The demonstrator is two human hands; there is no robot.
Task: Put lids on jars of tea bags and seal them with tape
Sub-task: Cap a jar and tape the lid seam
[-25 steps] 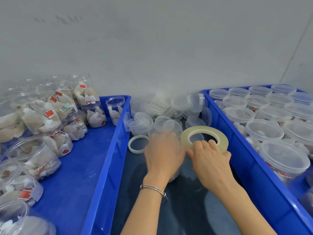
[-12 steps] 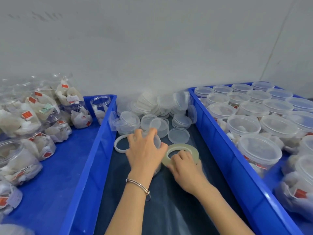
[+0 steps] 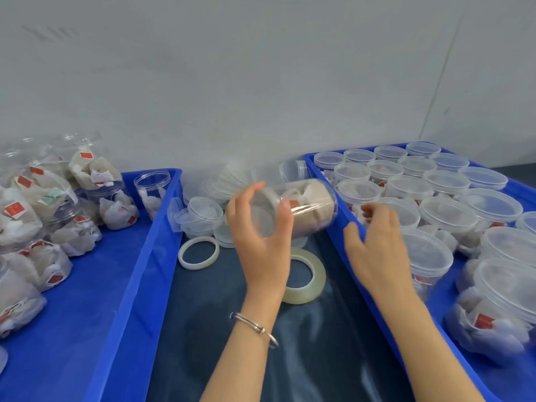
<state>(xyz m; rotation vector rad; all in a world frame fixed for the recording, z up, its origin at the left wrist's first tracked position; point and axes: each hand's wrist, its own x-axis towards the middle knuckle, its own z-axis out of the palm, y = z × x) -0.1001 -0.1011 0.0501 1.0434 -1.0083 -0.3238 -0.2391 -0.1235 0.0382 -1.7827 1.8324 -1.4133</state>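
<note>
- While your left hand [image 3: 262,245] grips the lidded end of a jar [image 3: 295,210] of tea bags, the jar lies on its side in the air, base pointing toward the right-hand crate.
- Your fingers and thumb curl round the lid [image 3: 264,216]; it looks seated, though glare makes it hard to tell whether tape runs round the seam.
- Just to the right of that grip, your right hand [image 3: 377,250] hovers with loosely spread fingers, holding nothing and not touching the jar.
- Directly below the held jar, the tape roll [image 3: 304,275] lies flat on the dark surface, partly hidden by your left wrist; nobody holds it.
- A white ring [image 3: 198,252], perhaps a spent tape core, lies to the left of your grip, and beyond the jar sits a heap of loose lids [image 3: 203,213].
- Farther right, the blue crate [image 3: 342,236] holds many jars [image 3: 446,216] standing with lids on; I judge these the finished ones, and the jar in hand probably belongs with them.
- Farther left, the other blue crate [image 3: 130,285] carries a pile of jars [image 3: 58,198] of tea bags, at least one [image 3: 150,190] upright with an open mouth.
- By my reading you are roughly midway: many capped, a good stack left to lid and tape.
</note>
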